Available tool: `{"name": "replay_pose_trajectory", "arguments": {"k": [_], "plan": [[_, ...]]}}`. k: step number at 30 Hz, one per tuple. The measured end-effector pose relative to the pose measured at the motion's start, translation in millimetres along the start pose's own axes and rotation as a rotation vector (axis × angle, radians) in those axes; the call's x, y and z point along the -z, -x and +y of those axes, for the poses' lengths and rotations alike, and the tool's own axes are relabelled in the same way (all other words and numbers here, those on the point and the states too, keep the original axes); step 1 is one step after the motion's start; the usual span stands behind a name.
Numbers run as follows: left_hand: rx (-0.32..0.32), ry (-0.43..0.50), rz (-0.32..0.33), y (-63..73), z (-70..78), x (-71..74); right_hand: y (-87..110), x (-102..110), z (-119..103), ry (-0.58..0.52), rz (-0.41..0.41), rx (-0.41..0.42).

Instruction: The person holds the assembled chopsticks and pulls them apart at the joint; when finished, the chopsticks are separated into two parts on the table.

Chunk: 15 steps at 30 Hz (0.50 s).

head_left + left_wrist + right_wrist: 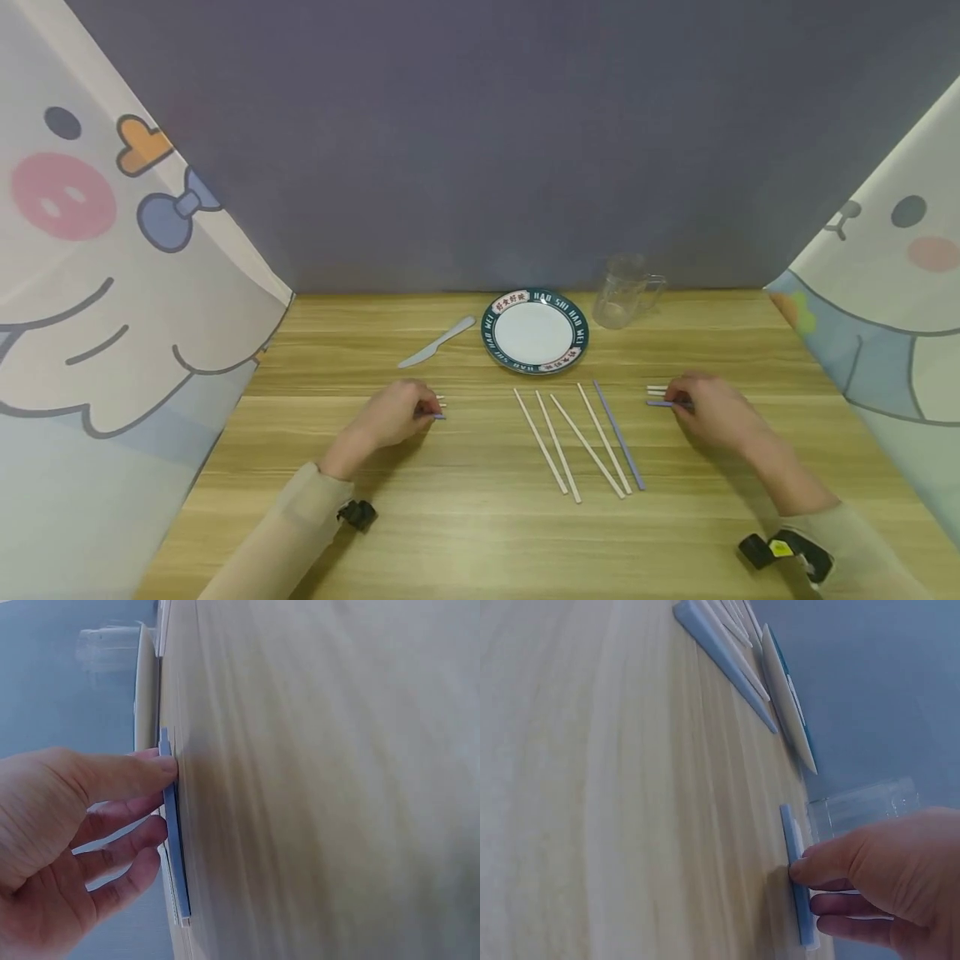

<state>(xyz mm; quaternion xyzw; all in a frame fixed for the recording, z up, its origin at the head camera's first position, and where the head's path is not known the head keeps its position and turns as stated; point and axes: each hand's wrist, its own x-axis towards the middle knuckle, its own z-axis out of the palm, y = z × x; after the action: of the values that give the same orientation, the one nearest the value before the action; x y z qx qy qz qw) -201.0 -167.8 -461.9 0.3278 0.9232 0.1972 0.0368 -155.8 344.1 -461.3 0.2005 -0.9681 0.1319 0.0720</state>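
At the left of the table, my left hand (393,412) pinches a thin purple-blue stick (173,832) between thumb and forefinger, low over the wood. Ends of white sticks (441,402) show just beyond those fingertips. On the right side, my right hand (705,407) has thumb and fingers on another purple-blue stick (789,829), lying beside short white stick ends (656,388). Between the hands lie several long white sticks (540,440) and one long purple stick (619,435), spread side by side at slight angles.
A white plate (534,333) with a green lettered rim stands at the back middle. Left of it lies a pale knife (437,342); to its right stands a clear glass mug (619,293). A grey panel (525,150) rises behind the table, with cartoon-printed panels on both sides.
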Motion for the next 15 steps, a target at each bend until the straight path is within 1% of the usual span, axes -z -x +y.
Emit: {"name": "replay_pose_trajectory", "arguments": {"k": [4,6,8,10,12,15], "plan": [[0.005,-0.001,0.005,-5.7,2.6,6.4,-6.1,5,-5,0.007,0.054,0.025],[-0.001,-0.006,0.004,-10.1,8.7,11.2,-10.4,10,-13,0.003,0.093,0.044],[-0.019,-0.007,-0.009,-16.0,18.4,14.2,-15.0,13,-24,-0.014,0.127,0.063],[-0.061,0.000,-0.023,-22.4,31.1,14.7,-18.1,12,-39,-0.052,0.143,0.065],[-0.120,0.007,-0.034,-30.3,44.4,11.0,-20.2,9,-57,-0.110,0.143,0.063],[-0.184,0.010,-0.056,-41.4,64.8,1.5,-19.8,1,-89,-0.222,0.104,0.041]]}}
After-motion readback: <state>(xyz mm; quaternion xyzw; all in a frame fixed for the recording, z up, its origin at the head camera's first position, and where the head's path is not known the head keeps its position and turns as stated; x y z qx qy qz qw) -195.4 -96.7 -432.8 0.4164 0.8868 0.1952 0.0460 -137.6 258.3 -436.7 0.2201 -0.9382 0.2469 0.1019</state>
